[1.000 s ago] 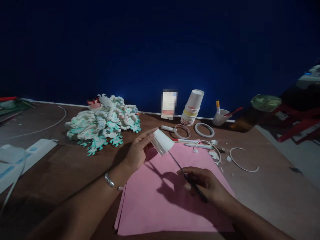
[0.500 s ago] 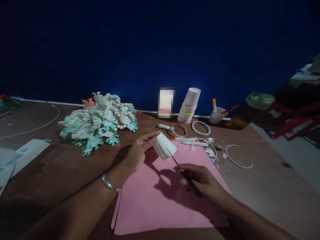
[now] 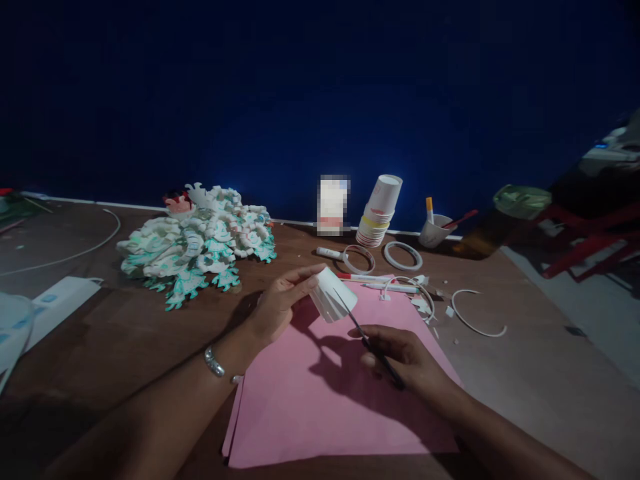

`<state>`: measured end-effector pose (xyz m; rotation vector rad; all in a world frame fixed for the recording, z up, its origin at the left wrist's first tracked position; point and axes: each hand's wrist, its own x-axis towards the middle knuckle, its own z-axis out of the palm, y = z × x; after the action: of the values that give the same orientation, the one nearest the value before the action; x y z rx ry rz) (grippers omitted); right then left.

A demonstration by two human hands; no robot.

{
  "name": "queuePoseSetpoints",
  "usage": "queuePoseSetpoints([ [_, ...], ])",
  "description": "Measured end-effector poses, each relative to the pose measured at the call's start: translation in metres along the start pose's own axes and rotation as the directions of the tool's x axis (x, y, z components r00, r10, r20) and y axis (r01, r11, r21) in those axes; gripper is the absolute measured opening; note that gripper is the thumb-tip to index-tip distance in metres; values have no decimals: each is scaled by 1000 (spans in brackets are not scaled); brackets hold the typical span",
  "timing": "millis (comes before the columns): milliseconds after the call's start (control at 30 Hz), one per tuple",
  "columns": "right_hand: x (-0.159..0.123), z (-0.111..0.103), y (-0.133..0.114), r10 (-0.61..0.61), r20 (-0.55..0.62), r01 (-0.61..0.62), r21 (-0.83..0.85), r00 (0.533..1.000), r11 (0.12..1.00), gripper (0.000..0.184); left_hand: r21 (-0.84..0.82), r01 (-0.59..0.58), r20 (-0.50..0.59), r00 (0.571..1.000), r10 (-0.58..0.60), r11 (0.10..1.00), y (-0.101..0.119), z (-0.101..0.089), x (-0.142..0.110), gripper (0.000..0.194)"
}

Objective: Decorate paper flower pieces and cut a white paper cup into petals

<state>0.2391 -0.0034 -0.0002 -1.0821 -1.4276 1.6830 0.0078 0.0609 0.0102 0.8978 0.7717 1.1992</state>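
A white paper cup (image 3: 327,293) is held tilted by my left hand (image 3: 280,300), thumb and fingers closed round its base end. In my right hand (image 3: 400,350) is a pair of scissors (image 3: 373,347) with dark handles, fingers wrapped round them. The blades reach up to the cup and lie against its side near the mouth; slits run along the cup wall. Both hands are above pink paper sheets (image 3: 300,413) stacked on the brown table.
Left stands a pile of cut paper cups (image 3: 200,240) with green-edged pieces. Behind are a cup stack (image 3: 380,210), tape rolls (image 3: 403,256) and a cup with pens (image 3: 436,231). Paper rings and scraps (image 3: 477,313) lie right. A power strip (image 3: 55,310) is far left.
The cup has shifted slightly right in my left hand's grip, and the scissor blades now lie a little further right along its wall. My right hand has hardly moved.
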Motion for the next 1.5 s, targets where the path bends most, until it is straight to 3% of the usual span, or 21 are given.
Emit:
queuePoseSetpoints([
  [1000,-3,0,0,-4,10,5,-91,1000,996,47,-17,4,17,1000,-4,1000,1,-3,1,31],
  [1300,-1,1,6,-23,28,25,-54,999,998,45,45,59,68,996,-62,997,5,2,-4,34],
  [1500,-3,2,0,-37,15,38,-111,999,993,44,52,50,46,998,-53,997,3,2,-3,34],
])
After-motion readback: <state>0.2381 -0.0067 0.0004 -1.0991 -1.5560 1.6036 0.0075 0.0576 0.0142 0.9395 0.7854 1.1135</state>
